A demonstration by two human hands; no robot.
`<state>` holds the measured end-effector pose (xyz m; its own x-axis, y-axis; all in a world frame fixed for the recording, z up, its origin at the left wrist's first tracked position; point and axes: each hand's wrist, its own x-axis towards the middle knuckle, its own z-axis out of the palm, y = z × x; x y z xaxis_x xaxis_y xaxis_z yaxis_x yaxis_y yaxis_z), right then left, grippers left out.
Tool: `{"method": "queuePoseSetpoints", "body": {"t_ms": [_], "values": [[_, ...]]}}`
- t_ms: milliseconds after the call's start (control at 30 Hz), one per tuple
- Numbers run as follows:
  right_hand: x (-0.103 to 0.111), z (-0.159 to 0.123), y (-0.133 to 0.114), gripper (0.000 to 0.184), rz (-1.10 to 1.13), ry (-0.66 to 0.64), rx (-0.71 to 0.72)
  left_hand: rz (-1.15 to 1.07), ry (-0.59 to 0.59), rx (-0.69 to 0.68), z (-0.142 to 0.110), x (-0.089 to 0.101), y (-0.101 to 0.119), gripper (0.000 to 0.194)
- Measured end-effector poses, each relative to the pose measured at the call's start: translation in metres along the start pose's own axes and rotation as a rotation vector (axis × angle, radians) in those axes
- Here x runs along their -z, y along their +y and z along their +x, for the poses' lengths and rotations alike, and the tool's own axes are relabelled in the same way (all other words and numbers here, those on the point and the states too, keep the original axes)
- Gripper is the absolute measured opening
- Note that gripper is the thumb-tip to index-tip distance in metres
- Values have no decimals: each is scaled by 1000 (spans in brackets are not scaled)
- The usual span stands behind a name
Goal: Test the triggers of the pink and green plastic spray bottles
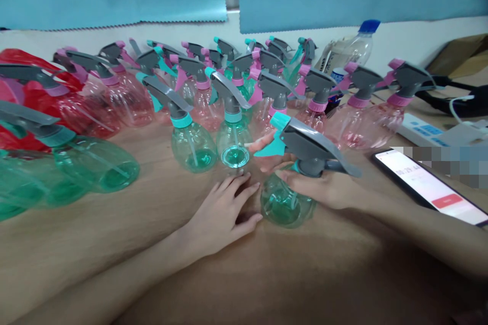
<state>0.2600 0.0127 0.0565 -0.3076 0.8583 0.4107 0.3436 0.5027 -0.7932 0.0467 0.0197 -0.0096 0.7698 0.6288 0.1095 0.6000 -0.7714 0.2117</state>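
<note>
My right hand (330, 189) is wrapped round the neck of a green spray bottle (282, 205), which has a grey head and a teal nozzle and trigger. Some of its fingers show behind the bottle; the palm is hidden. To the left, my left hand (224, 213) lies on the wooden table, palm down, fingers spread and holding nothing. Just beyond its fingertips stands a second green spray bottle (233, 134) with a bright ring at its base. Beside that one is another green spray bottle (193, 144). Whether the left fingertips touch a bottle I cannot tell.
Several pink spray bottles (131, 99) crowd the back, with green ones among them. More green bottles (97, 165) stand at the left by a red plastic bag (38, 106). On the right lie a lit phone (427, 183) and a white power strip (427, 129). A blue-capped bottle (360, 48) stands behind.
</note>
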Motion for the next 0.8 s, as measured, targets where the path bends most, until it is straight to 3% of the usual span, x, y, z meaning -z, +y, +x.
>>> {"method": "queuePoseSetpoints", "body": {"t_ms": [567,800], "values": [[0,1,-4,37,116,-32,59,-3,21,-11,-1,-2,-1,51],[0,2,-6,38,76,7,11,-20,17,-11,-1,0,-1,50]]}}
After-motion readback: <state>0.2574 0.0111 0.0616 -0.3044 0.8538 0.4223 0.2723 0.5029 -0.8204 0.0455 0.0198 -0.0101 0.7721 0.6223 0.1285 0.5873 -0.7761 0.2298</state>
